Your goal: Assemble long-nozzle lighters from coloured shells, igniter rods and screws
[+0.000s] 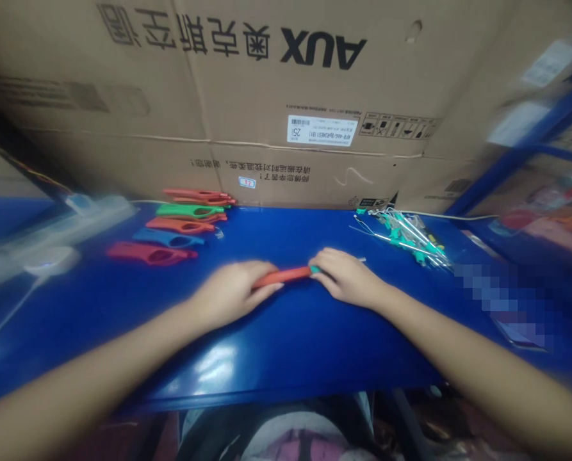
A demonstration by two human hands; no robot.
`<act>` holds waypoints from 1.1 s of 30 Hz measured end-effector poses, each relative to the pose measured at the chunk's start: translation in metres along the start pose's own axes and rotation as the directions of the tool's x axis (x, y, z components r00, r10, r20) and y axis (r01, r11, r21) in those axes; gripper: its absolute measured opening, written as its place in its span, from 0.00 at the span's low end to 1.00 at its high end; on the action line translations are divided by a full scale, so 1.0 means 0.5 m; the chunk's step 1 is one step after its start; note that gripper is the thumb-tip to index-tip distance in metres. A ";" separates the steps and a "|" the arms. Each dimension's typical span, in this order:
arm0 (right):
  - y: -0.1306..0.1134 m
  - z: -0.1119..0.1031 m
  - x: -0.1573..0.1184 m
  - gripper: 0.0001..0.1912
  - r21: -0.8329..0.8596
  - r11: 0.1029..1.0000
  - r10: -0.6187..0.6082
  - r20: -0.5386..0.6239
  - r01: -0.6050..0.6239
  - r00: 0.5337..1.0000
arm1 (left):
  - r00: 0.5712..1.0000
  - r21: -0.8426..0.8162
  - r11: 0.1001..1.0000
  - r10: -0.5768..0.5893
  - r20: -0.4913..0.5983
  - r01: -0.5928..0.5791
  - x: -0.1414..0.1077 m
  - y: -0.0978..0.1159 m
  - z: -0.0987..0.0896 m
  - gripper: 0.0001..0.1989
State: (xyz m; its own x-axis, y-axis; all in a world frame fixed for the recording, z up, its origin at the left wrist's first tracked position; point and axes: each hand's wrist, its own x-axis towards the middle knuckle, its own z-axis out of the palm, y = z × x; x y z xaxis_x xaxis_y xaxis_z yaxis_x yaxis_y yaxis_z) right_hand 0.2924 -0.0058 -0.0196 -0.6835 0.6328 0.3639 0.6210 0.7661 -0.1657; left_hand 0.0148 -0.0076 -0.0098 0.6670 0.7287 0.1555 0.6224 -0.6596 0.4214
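Observation:
An orange-red elongated piece [290,275] is held level above the blue table [286,358], near its middle. My left hand [235,288] is closed around its left end, thumb along the near side. At the other end my right hand [341,275] pinches a small teal part [314,269] that meets the orange piece. A thin pale tip shows just past the right hand's knuckles. Most of the teal part is hidden by the fingers.
Several handle-shaped pieces [184,225] in red, blue, orange and green lie at the back left. A pile of teal parts with metal rods [410,237] is at the back right. A white power strip [98,221] lies left. A cardboard wall [247,83] stands behind.

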 end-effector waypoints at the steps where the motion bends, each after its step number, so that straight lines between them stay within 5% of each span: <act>1: 0.002 0.004 0.002 0.05 0.048 0.998 0.046 -0.012 -0.046 0.999 | 1.000 0.000 1.000 -0.006 -0.006 0.006 0.002 -0.002 -0.002 0.18; 8: 0.016 0.001 0.000 0.05 0.140 0.984 0.116 -0.045 -0.109 0.992 | 0.999 -0.037 0.999 0.039 -0.023 -0.039 0.014 -0.025 -0.004 0.20; 20: 0.010 -0.008 -0.023 0.14 -0.207 0.972 -0.117 0.002 0.114 0.993 | 0.993 -0.135 0.984 0.111 -0.035 -0.115 -0.006 -0.017 0.013 0.18; 27: 0.002 -0.011 -0.023 0.12 -0.127 0.990 -0.069 -0.060 0.061 0.996 | 0.992 -0.158 0.979 0.123 -0.038 -0.128 -0.004 -0.021 0.008 0.17; 33: 0.000 -0.004 -0.016 0.08 -0.106 0.993 0.048 0.011 -0.046 0.999 | 0.993 -0.073 0.990 0.115 -0.027 -0.117 0.006 -0.028 0.011 0.18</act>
State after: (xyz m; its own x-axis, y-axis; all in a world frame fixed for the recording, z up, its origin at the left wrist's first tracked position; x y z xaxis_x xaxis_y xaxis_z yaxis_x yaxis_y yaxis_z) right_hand 0.2987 -0.0109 -0.0205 -0.6572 0.6697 0.3459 0.6891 0.7197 -0.0843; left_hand 0.0105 0.0027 -0.0203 0.7231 0.6524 0.2269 0.5083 -0.7250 0.4647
